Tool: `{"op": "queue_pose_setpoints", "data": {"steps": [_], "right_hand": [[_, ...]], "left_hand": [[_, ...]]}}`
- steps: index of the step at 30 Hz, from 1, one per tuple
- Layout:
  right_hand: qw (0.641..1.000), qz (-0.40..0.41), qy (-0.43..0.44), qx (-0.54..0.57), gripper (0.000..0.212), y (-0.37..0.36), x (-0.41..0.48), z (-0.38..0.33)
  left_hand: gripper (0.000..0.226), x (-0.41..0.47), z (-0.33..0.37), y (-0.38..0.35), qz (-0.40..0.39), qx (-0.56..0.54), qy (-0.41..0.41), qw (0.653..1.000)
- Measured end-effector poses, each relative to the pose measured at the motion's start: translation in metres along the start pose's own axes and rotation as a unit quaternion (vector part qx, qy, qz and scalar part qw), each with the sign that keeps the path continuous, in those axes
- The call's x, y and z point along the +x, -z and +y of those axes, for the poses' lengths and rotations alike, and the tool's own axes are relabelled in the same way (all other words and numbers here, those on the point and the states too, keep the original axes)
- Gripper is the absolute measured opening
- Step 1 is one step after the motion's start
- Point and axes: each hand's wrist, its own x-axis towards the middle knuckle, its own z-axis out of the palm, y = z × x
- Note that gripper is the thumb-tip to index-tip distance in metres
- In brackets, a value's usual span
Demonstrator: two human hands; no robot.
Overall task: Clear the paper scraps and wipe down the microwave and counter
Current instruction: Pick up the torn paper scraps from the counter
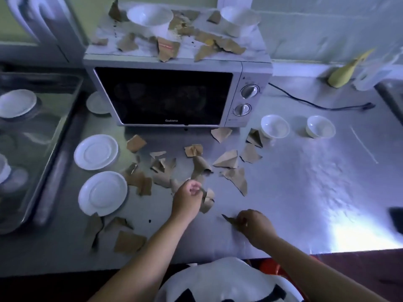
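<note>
Left hand [188, 198] curled around paper scraps [207, 200].

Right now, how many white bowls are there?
4. Two on the microwave, one left, one right; two on the counter beside it, one nearer, one farther. A white shape at the left edge might be another.

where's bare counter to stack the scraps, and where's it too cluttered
The widest bare patch is the counter right of the scraps, between the two bowls and the front edge. A narrower strip lies behind the bowls, crossed by the cord. Crowded: in front of the microwave, the left side by the saucers, and the microwave top.
</note>
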Motion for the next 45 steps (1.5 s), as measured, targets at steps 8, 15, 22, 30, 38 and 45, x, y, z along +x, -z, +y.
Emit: {"op": "queue_pose_setpoints", "data": {"steps": [8, 15, 22, 30, 38, 45], "right_hand": [[0.911, 0.115, -0.117, 0.379, 0.016, 0.042, -0.056, 0.031], [0.858, 0.161, -0.113, 0.474, 0.019, 0.070, -0.085, 0.060], [0.924, 0.126, -0.040, 0.358, 0.017, 0.101, -0.063, 0.085], [0.954, 0.077, -0.007, 0.288, 0.005, 0.112, -0.039, 0.101], [0.879, 0.082, -0.039, 0.467, 0.027, 0.112, -0.047, 0.105], [0.853, 0.103, -0.084, 0.504, 0.011, 0.107, -0.069, 0.111]], "left_hand": [[0.023, 0.054, 0.072, -0.070, -0.070, 0.300, -0.242, 0.920], [0.026, 0.075, 0.084, -0.105, -0.089, 0.438, -0.225, 0.866], [0.023, 0.029, 0.105, -0.111, -0.280, 0.228, -0.175, 0.916], [0.029, -0.010, 0.121, -0.119, -0.368, 0.069, -0.122, 0.919], [0.027, 0.003, 0.130, -0.114, -0.414, 0.034, -0.087, 0.905], [0.036, 0.102, 0.112, -0.105, -0.059, 0.331, -0.099, 0.936]]}}
